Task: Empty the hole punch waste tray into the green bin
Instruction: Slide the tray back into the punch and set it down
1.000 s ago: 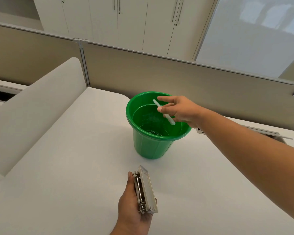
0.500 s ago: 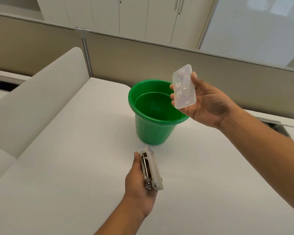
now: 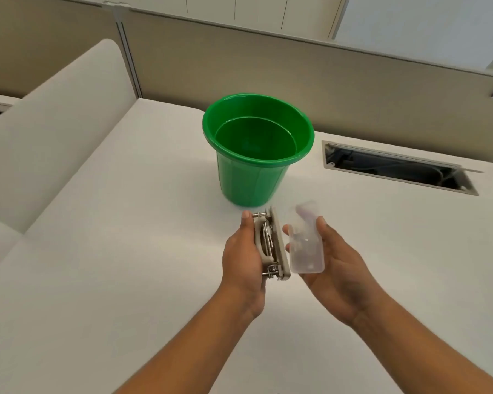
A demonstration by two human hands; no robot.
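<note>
While the green bin (image 3: 256,155) stands upright on the white desk (image 3: 97,251) toward twelve o'clock from the hands, the left hand (image 3: 242,251) grasps the hole punch (image 3: 271,245) turned on its side, its metal hinges and flat base showing. At three o'clock from the punch, just beside its base, the right hand (image 3: 333,260) grips the clear plastic waste tray (image 3: 306,240) between thumb and fingers, long axis pointing toward the bin. Farther off at two o'clock, an open cable slot (image 3: 396,169) is cut into the desk, before a beige partition (image 3: 268,61).
</note>
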